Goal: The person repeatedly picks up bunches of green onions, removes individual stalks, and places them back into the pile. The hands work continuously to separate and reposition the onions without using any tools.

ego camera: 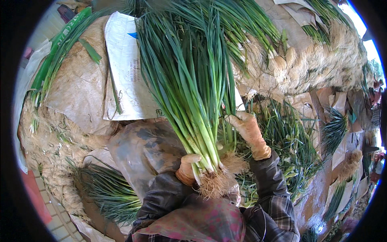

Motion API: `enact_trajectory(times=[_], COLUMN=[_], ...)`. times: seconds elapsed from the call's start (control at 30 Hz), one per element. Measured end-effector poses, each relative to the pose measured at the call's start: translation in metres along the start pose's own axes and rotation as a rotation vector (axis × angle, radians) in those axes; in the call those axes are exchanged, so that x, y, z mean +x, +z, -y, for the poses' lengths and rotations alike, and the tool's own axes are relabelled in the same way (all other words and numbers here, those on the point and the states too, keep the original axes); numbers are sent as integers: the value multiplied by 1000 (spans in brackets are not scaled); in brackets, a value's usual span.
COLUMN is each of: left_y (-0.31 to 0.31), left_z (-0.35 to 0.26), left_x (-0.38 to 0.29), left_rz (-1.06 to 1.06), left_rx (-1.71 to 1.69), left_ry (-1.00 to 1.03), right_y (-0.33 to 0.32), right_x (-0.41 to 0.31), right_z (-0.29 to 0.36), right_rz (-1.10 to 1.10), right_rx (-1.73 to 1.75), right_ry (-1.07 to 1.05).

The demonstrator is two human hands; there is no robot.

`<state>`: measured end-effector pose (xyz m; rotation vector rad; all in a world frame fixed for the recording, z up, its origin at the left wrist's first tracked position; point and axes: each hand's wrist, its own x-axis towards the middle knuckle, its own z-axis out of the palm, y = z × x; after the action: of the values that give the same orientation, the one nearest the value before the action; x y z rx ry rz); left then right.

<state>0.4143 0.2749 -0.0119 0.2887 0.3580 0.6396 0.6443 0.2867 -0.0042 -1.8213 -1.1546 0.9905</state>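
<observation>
A big bunch of green allium stalks [193, 99], green garlic or leeks, stretches from my lap up across the sacking in front of me. My left hand [186, 169], in a soiled glove, grips its pale lower ends just above the tangled roots [216, 183]. My gloved right hand [249, 133] is at the bunch's right side, its thumb and finger closed on a separate stalk [232, 133]. More roots [234, 161] hang below that stalk. Part of the left hand's fingers is hidden behind the stems.
A white woven sack [122, 75] bearing print lies under the leaves. More rooted bunches [269, 45] rest on the heap at upper right. Loose leaf trimmings [287, 142] pile up at right. Another bunch [112, 190] lies at lower left, beside a plastic sheet [145, 148] over my lap.
</observation>
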Motion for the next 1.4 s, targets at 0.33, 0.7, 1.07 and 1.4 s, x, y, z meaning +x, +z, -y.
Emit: enact_trajectory(times=[0.33,0.7,1.07,1.4], left_y=[-28,-15,-20,-26], left_z=[9,5,6,14], left_x=[6,0,-1,-1], left_rz=[220,89,34,62], left_rx=[-90,-73,114,-23], left_ry=[21,42,-38,-66], right_y=[40,3,44,42], right_x=[-7,-101,37,-5], right_z=[1,-18,31,9], right_rz=[-391,27,360,-330], right_rx=[417,-141,-1260,-968], right_ry=[83,559,-162,-336])
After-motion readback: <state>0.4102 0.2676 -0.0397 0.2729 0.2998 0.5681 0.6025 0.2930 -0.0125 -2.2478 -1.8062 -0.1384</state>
